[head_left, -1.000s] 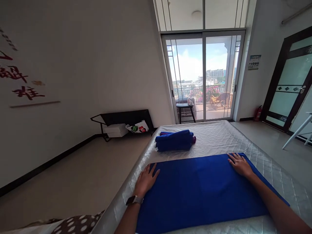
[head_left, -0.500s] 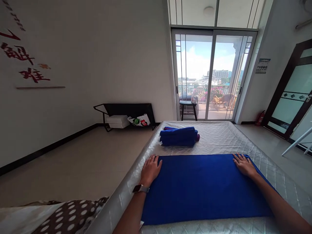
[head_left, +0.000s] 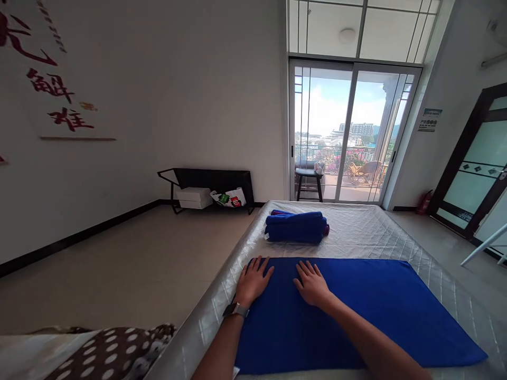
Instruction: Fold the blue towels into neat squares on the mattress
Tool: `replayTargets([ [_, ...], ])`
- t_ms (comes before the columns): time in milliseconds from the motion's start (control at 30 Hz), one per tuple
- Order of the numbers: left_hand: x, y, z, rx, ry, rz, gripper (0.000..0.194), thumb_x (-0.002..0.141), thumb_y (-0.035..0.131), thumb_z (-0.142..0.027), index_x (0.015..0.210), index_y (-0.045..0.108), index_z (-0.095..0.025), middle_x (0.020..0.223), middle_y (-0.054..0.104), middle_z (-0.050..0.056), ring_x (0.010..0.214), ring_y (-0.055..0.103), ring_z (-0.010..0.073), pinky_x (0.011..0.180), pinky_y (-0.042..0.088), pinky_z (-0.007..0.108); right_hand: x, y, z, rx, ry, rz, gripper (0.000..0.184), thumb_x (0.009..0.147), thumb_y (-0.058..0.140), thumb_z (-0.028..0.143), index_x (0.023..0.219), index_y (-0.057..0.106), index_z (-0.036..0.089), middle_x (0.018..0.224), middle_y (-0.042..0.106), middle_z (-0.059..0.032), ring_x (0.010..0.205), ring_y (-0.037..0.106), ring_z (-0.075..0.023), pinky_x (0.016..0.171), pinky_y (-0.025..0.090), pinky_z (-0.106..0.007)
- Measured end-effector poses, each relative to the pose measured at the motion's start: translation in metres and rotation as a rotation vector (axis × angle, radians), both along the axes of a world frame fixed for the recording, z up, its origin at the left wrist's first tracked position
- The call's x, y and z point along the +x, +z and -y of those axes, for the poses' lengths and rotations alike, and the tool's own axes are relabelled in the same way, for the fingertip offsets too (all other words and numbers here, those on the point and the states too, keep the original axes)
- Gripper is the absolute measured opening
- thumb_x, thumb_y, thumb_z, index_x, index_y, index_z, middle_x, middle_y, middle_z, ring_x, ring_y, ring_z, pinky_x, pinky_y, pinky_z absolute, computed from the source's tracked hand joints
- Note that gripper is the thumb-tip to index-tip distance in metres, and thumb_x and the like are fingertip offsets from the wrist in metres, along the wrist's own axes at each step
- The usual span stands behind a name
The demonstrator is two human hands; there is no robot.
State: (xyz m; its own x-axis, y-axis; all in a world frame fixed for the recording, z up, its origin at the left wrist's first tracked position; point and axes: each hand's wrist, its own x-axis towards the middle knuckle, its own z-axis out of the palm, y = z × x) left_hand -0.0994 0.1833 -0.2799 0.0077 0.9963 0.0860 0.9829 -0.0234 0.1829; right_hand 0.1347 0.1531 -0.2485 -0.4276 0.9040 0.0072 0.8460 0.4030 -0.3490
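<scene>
A blue towel lies spread flat on a pale quilted mattress. My left hand rests on the towel's far left corner with its fingers spread. Flat on the cloth to the right of it is my right hand, fingers apart, close to the far edge. Neither hand holds anything. Beyond them sits a small pile of rolled or folded blue towels, with a bit of dark red cloth showing at its right end. My right forearm covers part of the spread towel.
Brown polka-dot bedding lies at the lower left. A black rack with a white box and a printed bag stands by the wall. Past the mattress is a sliding glass door. White legs of some furniture stand at right.
My right hand has moved left across the towel, from its far right corner to near my left hand. The left hand stays at its corner. The view has shifted slightly.
</scene>
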Motion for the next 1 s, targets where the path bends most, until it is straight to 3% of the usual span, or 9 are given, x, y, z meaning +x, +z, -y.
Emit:
replayTargets([
  [100,0.0,-0.002,-0.002,0.008,0.003,-0.021,0.063,0.1,0.025,-0.056,0.154,0.036,-0.025,0.162,0.032,0.008,0.151,0.024,0.0278,0.122,0.018,0.051,0.015,-0.008,-0.003,0.022,-0.05,0.02,0.062,0.101,0.031,0.049,0.158,0.027,0.026,0.162,0.03,-0.0027,0.152,0.018,-0.0245,0.123,0.013,-0.046],
  [200,0.0,-0.006,-0.005,0.018,0.001,-0.029,0.062,0.1,0.025,-0.054,0.154,0.036,-0.025,0.162,0.033,0.009,0.151,0.025,0.0282,0.122,0.019,0.051,0.058,-0.006,-0.004,0.002,-0.17,0.09,0.062,0.102,0.025,0.049,0.158,0.026,0.023,0.163,0.027,-0.0029,0.153,0.014,-0.0217,0.124,0.011,-0.043],
  [467,-0.003,-0.021,-0.015,0.065,0.048,-0.032,0.061,0.1,0.027,-0.051,0.153,0.038,-0.025,0.162,0.034,0.009,0.15,0.028,0.0301,0.121,0.019,0.053,0.246,0.004,0.008,-0.048,-0.627,0.318,0.063,0.101,0.022,0.04,0.158,0.027,0.013,0.164,0.022,-0.007,0.152,0.017,-0.0221,0.123,0.016,-0.043],
  [567,-0.005,-0.023,-0.015,0.093,0.036,-0.019,0.062,0.1,0.025,-0.053,0.153,0.038,-0.025,0.161,0.036,0.01,0.149,0.03,0.0307,0.12,0.021,0.054,0.294,-0.002,0.012,-0.019,-0.737,0.317,0.064,0.101,0.019,0.039,0.158,0.027,0.01,0.164,0.025,-0.0102,0.152,0.019,-0.0219,0.122,0.018,-0.044],
  [667,-0.007,-0.021,-0.013,0.103,0.017,-0.024,0.063,0.1,0.023,-0.054,0.153,0.038,-0.024,0.16,0.037,0.011,0.148,0.031,0.0311,0.12,0.022,0.054,0.31,-0.011,0.012,0.011,-0.768,0.292,0.065,0.101,0.018,0.04,0.157,0.027,0.009,0.164,0.025,-0.0117,0.151,0.019,-0.0222,0.123,0.018,-0.044],
  [800,-0.005,-0.014,-0.01,0.061,0.015,-0.045,0.063,0.1,0.024,-0.054,0.153,0.039,-0.023,0.16,0.038,0.011,0.149,0.03,0.031,0.121,0.021,0.053,0.307,-0.015,0.011,0.017,-0.777,0.28,0.065,0.101,0.017,0.041,0.157,0.026,0.01,0.164,0.022,-0.0114,0.152,0.017,-0.0222,0.123,0.016,-0.045],
  [1000,-0.003,-0.01,-0.006,0.035,0.011,-0.003,0.065,0.099,0.023,-0.058,0.151,0.042,-0.024,0.161,0.036,0.009,0.151,0.025,0.0302,0.122,0.019,0.051,0.291,0.008,0.013,-0.067,-0.869,0.32,0.062,0.099,0.021,0.03,0.156,0.03,0.006,0.163,0.026,-0.0141,0.151,0.021,-0.0271,0.122,0.019,-0.048],
])
